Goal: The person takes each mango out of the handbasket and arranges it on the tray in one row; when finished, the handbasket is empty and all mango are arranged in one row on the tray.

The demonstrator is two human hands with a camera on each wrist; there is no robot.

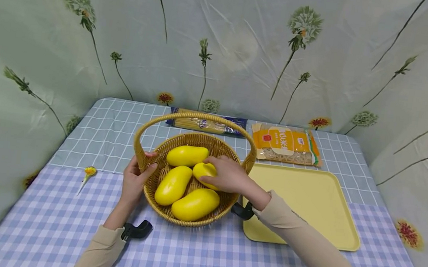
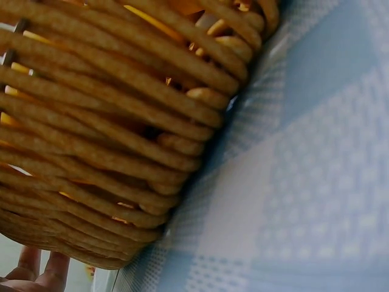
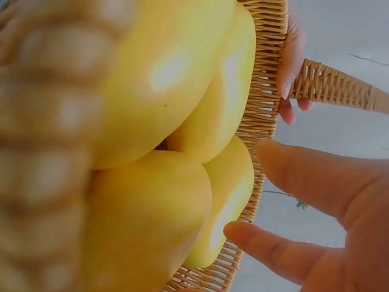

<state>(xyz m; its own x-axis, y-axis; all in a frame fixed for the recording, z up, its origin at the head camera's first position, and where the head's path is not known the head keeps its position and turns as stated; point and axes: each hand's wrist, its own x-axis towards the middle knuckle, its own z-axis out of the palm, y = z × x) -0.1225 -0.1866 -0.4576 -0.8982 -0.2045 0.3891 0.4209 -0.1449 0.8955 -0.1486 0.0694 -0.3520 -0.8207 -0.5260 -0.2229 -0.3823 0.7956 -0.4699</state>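
A round wicker basket (image 1: 188, 224) with a tall arched handle holds several yellow mangoes. My left hand (image 1: 135, 182) grips its left rim at the foot of the handle. In the right wrist view the thumb of that hand lies over the basket's rim. My right hand (image 1: 229, 175) reaches in from the right, over the rightmost mango (image 1: 203, 174), its thumb and fingers spread apart. Seen from the right wrist, the spread fingers (image 3: 285, 252) stand just above the mangoes (image 3: 146, 213). The left wrist view shows mainly the basket's woven side (image 2: 109, 121).
A yellow tray (image 1: 309, 206) lies right of the basket, partly under my right forearm. Behind are a spaghetti packet (image 1: 203, 125) and an orange food bag (image 1: 286, 145). A small yellow-headed item with a pale stem (image 1: 88, 174) lies at left on the checked cloth (image 1: 184, 258).
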